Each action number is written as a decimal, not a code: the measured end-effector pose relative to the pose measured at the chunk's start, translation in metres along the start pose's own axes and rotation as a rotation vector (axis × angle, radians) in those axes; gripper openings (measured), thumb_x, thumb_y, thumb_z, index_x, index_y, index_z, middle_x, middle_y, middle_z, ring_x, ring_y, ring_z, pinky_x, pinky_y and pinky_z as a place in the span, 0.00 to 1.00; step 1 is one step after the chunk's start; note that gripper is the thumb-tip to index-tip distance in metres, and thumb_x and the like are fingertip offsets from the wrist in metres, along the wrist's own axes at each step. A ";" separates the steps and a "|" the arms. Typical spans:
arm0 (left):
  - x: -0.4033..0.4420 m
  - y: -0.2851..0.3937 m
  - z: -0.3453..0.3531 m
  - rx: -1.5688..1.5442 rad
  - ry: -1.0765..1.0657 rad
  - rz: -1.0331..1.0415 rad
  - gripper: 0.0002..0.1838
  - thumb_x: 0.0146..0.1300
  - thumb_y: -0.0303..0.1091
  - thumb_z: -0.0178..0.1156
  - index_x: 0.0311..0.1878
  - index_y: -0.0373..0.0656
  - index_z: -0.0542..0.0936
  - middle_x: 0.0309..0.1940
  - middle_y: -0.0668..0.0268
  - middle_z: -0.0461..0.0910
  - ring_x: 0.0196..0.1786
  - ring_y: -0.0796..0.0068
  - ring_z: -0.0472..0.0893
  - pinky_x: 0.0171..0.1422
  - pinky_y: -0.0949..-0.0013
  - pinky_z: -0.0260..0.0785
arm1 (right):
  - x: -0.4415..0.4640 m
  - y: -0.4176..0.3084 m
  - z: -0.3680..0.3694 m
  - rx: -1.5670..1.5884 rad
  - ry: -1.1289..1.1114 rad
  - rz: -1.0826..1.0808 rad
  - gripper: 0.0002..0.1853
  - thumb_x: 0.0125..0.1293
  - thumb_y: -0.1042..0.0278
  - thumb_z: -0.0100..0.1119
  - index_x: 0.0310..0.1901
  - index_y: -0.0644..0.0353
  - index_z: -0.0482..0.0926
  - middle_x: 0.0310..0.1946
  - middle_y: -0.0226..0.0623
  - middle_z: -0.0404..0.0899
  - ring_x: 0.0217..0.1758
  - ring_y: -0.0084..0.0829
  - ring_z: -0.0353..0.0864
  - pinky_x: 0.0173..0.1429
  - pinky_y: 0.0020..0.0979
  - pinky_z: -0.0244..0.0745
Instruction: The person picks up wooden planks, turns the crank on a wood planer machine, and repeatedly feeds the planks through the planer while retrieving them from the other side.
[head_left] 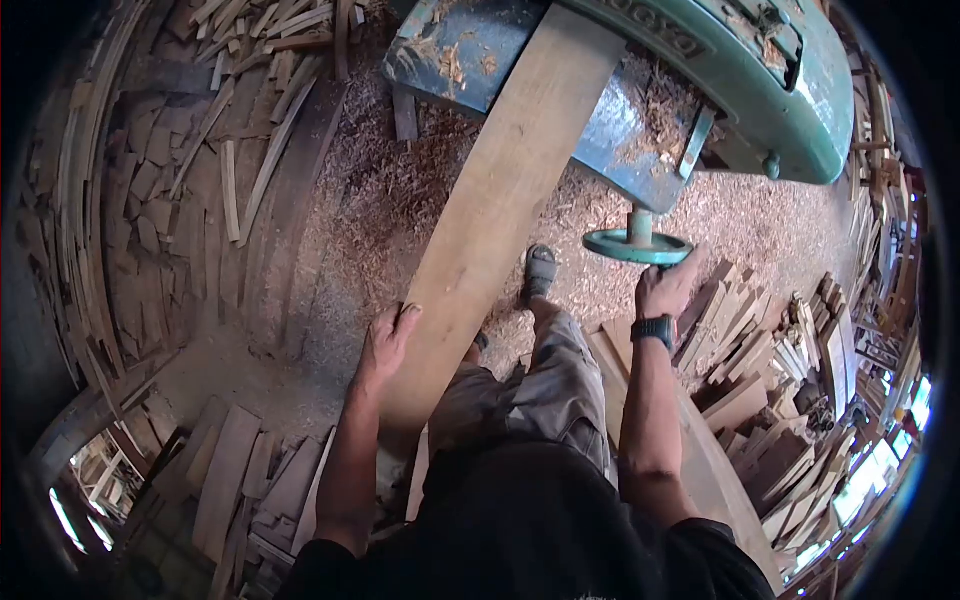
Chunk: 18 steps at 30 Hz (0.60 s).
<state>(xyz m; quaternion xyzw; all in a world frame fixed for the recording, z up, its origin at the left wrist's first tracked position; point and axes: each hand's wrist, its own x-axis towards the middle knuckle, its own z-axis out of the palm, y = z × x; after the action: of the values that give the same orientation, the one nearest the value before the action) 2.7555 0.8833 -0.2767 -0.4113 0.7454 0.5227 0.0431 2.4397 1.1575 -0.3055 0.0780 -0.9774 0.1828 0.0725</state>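
A long wooden board (500, 200) runs from beside my body up onto the blue metal bed (455, 60) of a green planer (740, 70), its far end reaching the machine's hood. My left hand (388, 340) grips the board's left edge, thumb on top; its other fingers are partly hidden along the side. On the right, my right hand (668, 288), with a watch on the wrist, holds the rim of a green handwheel (640, 246) mounted below the bed. Some of those fingers are hidden by the wheel and wrist.
Wood shavings (400, 180) cover the floor and lie on the machine bed. Stacked boards and offcuts (190, 180) fill the left side. More offcuts (750, 370) are piled at the right. Another wide board (700, 450) lies beside my right arm.
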 end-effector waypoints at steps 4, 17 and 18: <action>-0.028 -0.016 -0.008 0.023 0.020 -0.010 0.27 0.70 0.53 0.50 0.36 0.33 0.78 0.27 0.48 0.77 0.33 0.53 0.78 0.39 0.57 0.68 | 0.015 0.003 -0.005 0.011 -0.183 0.119 0.30 0.54 0.72 0.59 0.61 0.64 0.63 0.43 0.56 0.79 0.47 0.60 0.77 0.50 0.49 0.72; -0.001 0.013 0.007 0.145 0.123 -0.051 0.25 0.70 0.51 0.50 0.38 0.36 0.82 0.31 0.47 0.81 0.35 0.48 0.81 0.38 0.56 0.70 | 0.027 0.046 0.032 -0.282 -0.185 0.364 0.21 0.61 0.53 0.55 0.55 0.51 0.72 0.42 0.52 0.82 0.46 0.56 0.81 0.49 0.51 0.74; 0.002 0.018 0.006 0.145 0.122 -0.062 0.25 0.70 0.51 0.50 0.38 0.36 0.82 0.31 0.47 0.81 0.35 0.48 0.81 0.38 0.56 0.70 | 0.030 0.035 0.027 -0.272 -0.188 0.454 0.22 0.61 0.53 0.55 0.56 0.50 0.71 0.42 0.52 0.82 0.45 0.56 0.81 0.48 0.51 0.75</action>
<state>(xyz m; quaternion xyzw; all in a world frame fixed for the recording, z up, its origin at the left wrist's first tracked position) 2.7401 0.8892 -0.2672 -0.4609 0.7696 0.4398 0.0435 2.4013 1.1760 -0.3371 -0.1369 -0.9878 0.0535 -0.0515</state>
